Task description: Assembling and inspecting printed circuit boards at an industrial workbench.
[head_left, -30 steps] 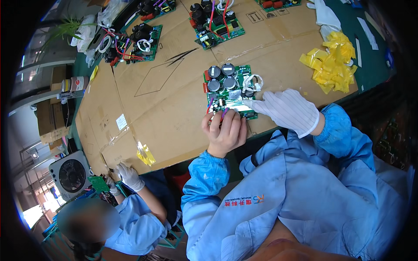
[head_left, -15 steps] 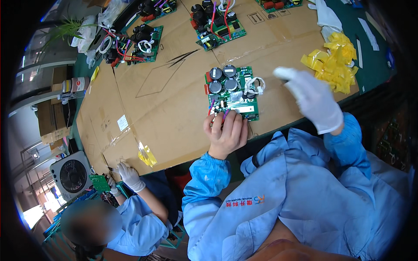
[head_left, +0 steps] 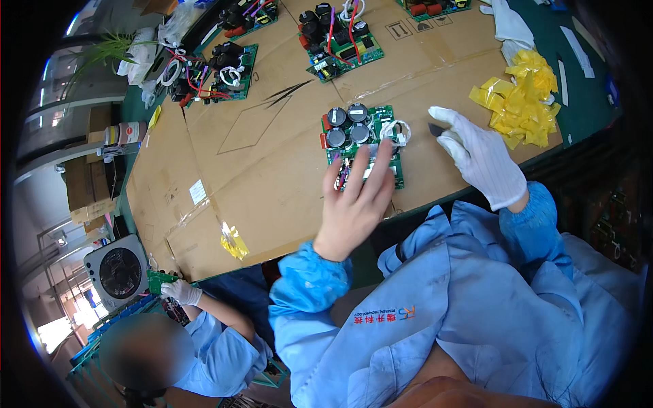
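Observation:
A green circuit board (head_left: 397, 162) lies on the cardboard in front of me, with several round black capacitors (head_left: 336, 117) at its far left and a coiled white cable (head_left: 403, 132) at its right. Over its near half reaches my left hand (head_left: 360, 187), bare and open, fingers spread and slightly blurred. The fingers hide part of the board and its wires; whether they touch it I cannot tell. To the right of the board, my white-gloved right hand (head_left: 479, 158) is in the air. Between its thumb and fingers shows a small dark pointed piece (head_left: 436, 129), its kind unclear.
Crumpled yellow tape (head_left: 520, 102) lies at the right, near a white glove (head_left: 510, 24). More wired circuit boards (head_left: 340, 44) stand along the far side. A yellow tape scrap (head_left: 233, 241) lies near the left edge. At lower left, a co-worker's gloved hand (head_left: 181, 292) holds a green board.
My left hand's fingers have lifted from the board's near edge and spread forward over it. My right hand has turned slightly, and the dark piece now shows. The co-worker's hand has drawn back.

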Available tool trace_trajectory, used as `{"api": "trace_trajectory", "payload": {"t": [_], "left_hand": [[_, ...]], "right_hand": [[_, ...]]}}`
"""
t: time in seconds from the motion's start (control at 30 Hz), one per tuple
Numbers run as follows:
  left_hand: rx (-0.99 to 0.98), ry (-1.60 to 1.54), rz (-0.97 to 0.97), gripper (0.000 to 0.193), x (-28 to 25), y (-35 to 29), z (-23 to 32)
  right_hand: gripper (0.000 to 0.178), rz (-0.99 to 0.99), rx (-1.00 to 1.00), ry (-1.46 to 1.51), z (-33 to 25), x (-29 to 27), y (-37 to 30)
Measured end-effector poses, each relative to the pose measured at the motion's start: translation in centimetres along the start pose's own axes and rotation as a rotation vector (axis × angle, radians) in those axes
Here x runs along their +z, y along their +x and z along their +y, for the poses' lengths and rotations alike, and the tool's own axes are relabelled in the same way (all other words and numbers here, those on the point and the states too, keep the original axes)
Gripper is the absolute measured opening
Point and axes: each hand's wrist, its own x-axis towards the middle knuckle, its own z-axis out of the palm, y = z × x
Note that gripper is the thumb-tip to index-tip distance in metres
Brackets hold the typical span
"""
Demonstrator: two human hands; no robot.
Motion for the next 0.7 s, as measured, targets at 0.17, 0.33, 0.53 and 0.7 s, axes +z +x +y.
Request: {"api": "trace_trajectory", "payload": {"t": [0.17, 0.33, 0.53, 0.7], "left_hand": [[0.429, -0.039, -0.243, 0.016, -0.7, 5.3, -2.3], [0.684, -0.137, -0.356, 0.017, 1.1, 7.4, -2.1], [0.799, -0.143, -0.424, 0.013, 1.5, 7.8, -2.0], [0.846, -0.146, -0.440, 0.015, 1.9, 8.2, -2.1]], "right_hand": [[0.036, 0.155, -0.168, -0.117, 1.6, 2.5, -0.2], [0.038, 0.214, -0.155, -0.201, 1.3, 2.3, -1.1], [0.043, 0.235, -0.164, -0.292, 2.3, 3.5, -1.5], [0.038, 0.299, -0.222, -0.367, 2.6, 3.7, -1.6]]}}
